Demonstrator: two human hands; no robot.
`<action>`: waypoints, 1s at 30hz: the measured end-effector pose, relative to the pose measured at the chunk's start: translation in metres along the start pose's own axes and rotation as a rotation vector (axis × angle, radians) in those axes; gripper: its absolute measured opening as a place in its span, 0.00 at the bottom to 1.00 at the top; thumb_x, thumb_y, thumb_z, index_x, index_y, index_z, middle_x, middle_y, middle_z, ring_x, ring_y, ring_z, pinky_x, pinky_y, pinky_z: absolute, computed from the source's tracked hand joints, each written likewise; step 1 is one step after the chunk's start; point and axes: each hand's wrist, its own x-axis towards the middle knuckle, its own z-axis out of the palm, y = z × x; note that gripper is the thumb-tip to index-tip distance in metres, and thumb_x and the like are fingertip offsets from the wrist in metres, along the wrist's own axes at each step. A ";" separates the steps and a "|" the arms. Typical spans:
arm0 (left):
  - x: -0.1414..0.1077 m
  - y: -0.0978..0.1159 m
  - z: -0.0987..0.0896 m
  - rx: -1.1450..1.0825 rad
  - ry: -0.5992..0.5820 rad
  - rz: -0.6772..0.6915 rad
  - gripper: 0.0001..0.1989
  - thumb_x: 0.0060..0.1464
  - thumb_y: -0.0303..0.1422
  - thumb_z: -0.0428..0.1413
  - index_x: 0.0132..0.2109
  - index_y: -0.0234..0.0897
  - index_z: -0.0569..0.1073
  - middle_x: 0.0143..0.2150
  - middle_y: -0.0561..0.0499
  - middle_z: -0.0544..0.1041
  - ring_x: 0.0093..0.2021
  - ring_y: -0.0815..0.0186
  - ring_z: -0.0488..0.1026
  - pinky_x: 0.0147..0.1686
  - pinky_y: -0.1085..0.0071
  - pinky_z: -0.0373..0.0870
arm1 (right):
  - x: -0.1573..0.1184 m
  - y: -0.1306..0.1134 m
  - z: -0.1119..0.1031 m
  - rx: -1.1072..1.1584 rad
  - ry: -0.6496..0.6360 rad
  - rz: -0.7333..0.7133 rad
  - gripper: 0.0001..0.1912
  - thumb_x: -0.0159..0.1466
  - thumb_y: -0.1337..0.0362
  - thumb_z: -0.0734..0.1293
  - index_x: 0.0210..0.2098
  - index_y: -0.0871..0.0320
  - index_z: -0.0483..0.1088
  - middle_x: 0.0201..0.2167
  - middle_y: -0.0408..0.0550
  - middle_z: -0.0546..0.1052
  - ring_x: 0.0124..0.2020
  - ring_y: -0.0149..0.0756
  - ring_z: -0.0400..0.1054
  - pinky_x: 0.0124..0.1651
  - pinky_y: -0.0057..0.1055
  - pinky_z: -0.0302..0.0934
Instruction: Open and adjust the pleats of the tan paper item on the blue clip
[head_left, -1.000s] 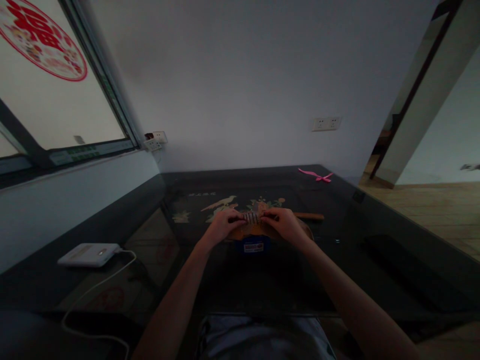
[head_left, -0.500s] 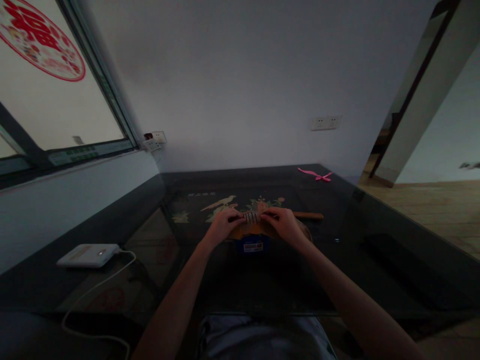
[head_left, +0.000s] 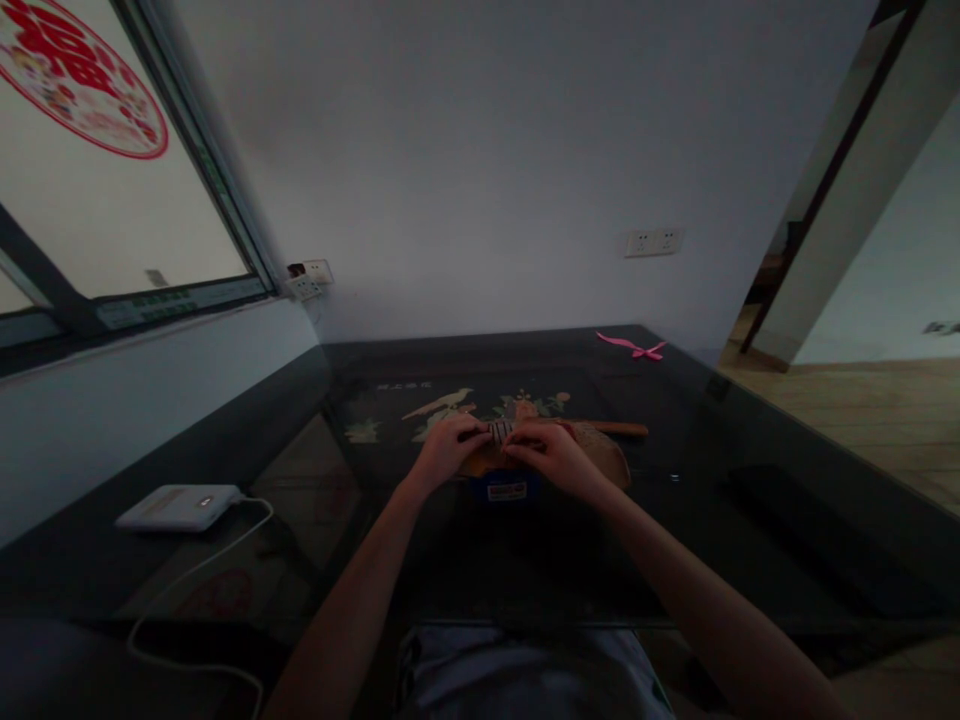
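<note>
Over the middle of the dark table, a small pale strip with dark stripes (head_left: 500,431) lies between my hands. My left hand (head_left: 444,450) pinches its left side with thumb and fingertips. My right hand (head_left: 556,456) has its fingers pressed together over the strip's right part; what exactly they grip is too small to tell. Beneath is an orange-brown piece (head_left: 480,463), partly covered by my fingers, and a blue box (head_left: 504,488) with a white label. A brown rounded piece (head_left: 611,462) shows beyond my right hand, beside a brown wooden stick (head_left: 619,428).
On the left of the table (head_left: 420,580) rests a white power bank (head_left: 182,508) with a white cable (head_left: 202,570). A pink ribbon-like thing (head_left: 636,348) lies at the far right. Near the right edge is a dark flat object (head_left: 817,535). The wall stands behind.
My right hand has shifted left, onto the striped strip, uncovering more of the brown rounded piece. My left hand has stayed in place.
</note>
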 end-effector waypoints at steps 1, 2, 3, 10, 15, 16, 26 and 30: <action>0.000 0.000 0.000 -0.010 0.004 -0.011 0.08 0.54 0.34 0.54 0.32 0.34 0.75 0.30 0.51 0.74 0.33 0.67 0.70 0.35 0.73 0.63 | 0.000 0.000 0.001 -0.006 0.002 -0.004 0.08 0.58 0.62 0.64 0.28 0.60 0.71 0.25 0.44 0.74 0.30 0.33 0.69 0.36 0.29 0.63; 0.000 0.000 0.000 -0.024 0.009 -0.027 0.08 0.54 0.34 0.54 0.32 0.34 0.75 0.30 0.51 0.75 0.32 0.68 0.70 0.34 0.73 0.63 | 0.000 0.001 0.002 -0.002 0.003 -0.002 0.08 0.58 0.63 0.64 0.28 0.60 0.71 0.25 0.45 0.74 0.30 0.33 0.69 0.36 0.29 0.63; 0.000 0.001 0.000 -0.042 0.018 -0.045 0.09 0.53 0.34 0.54 0.32 0.34 0.75 0.29 0.51 0.75 0.32 0.68 0.70 0.34 0.73 0.63 | 0.001 0.001 0.002 0.012 0.001 0.003 0.08 0.58 0.63 0.64 0.28 0.61 0.71 0.25 0.45 0.74 0.29 0.33 0.69 0.36 0.29 0.63; 0.004 -0.001 -0.006 -0.295 0.208 -0.181 0.13 0.52 0.38 0.54 0.32 0.32 0.75 0.32 0.47 0.77 0.34 0.64 0.73 0.36 0.71 0.68 | 0.001 0.004 0.001 0.016 0.014 0.027 0.09 0.59 0.62 0.64 0.28 0.61 0.71 0.26 0.45 0.74 0.29 0.34 0.69 0.35 0.28 0.62; -0.007 -0.041 -0.034 -0.172 0.318 -0.250 0.15 0.52 0.41 0.53 0.35 0.32 0.75 0.34 0.47 0.78 0.34 0.64 0.73 0.36 0.71 0.68 | 0.000 0.002 0.001 -0.010 0.002 0.030 0.09 0.60 0.62 0.63 0.28 0.60 0.71 0.26 0.46 0.75 0.30 0.34 0.69 0.35 0.29 0.62; -0.013 -0.054 -0.042 -0.069 0.314 -0.247 0.14 0.52 0.40 0.53 0.35 0.33 0.75 0.34 0.47 0.78 0.34 0.64 0.73 0.36 0.70 0.68 | 0.000 0.002 0.001 -0.001 -0.001 0.033 0.09 0.60 0.62 0.63 0.28 0.60 0.71 0.26 0.46 0.75 0.30 0.34 0.69 0.35 0.29 0.62; -0.072 -0.137 -0.067 0.664 -0.124 -0.348 0.11 0.55 0.31 0.50 0.38 0.36 0.77 0.38 0.44 0.76 0.40 0.60 0.71 0.41 0.66 0.64 | 0.002 0.006 0.001 -0.041 0.027 0.024 0.09 0.59 0.61 0.63 0.29 0.60 0.72 0.27 0.46 0.75 0.31 0.35 0.69 0.34 0.29 0.62; -0.068 -0.134 -0.061 0.667 -0.149 -0.359 0.09 0.54 0.30 0.52 0.38 0.38 0.77 0.37 0.44 0.76 0.39 0.61 0.71 0.41 0.68 0.63 | 0.001 0.005 0.001 -0.037 0.019 0.034 0.09 0.59 0.62 0.63 0.29 0.61 0.72 0.27 0.46 0.76 0.31 0.35 0.70 0.35 0.29 0.62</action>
